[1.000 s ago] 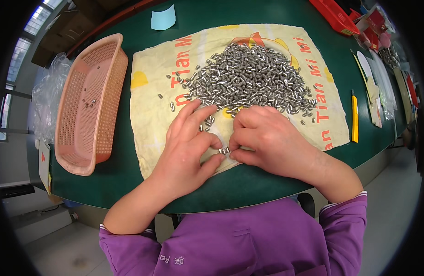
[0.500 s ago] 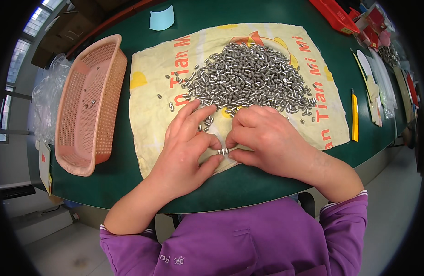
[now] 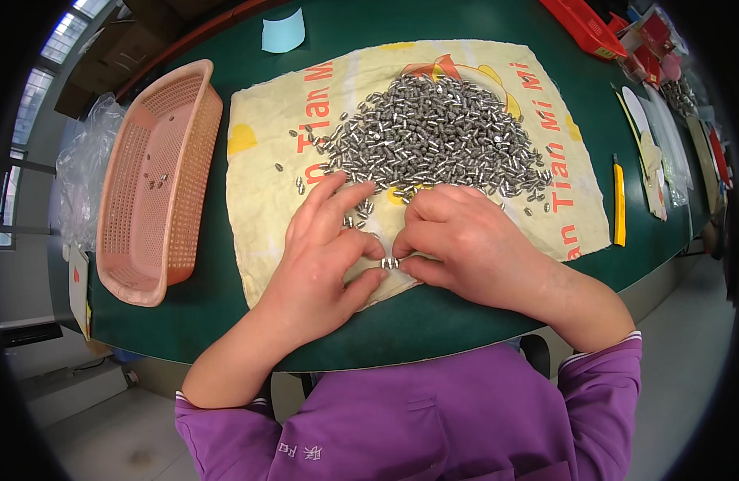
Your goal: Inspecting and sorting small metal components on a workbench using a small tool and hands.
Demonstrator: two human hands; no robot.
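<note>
On the yellow sack point(image 3: 257, 136), both hands, left hand point(image 3: 317, 256) and right hand point(image 3: 466, 240), are pinching small metal pins point(image 3: 389, 262); loose grip risks them rolling off the tabletop point(image 3: 434, 321).

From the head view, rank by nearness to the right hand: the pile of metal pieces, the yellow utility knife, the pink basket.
From the right hand:
1. Pile of metal pieces, just beyond the fingers on the cloth.
2. Yellow utility knife, off to the right on the green table.
3. Pink basket, far left, past the left hand.

Both hands point(image 3: 389, 256) together, fingers point(image 3: 361, 244) curled.
</note>
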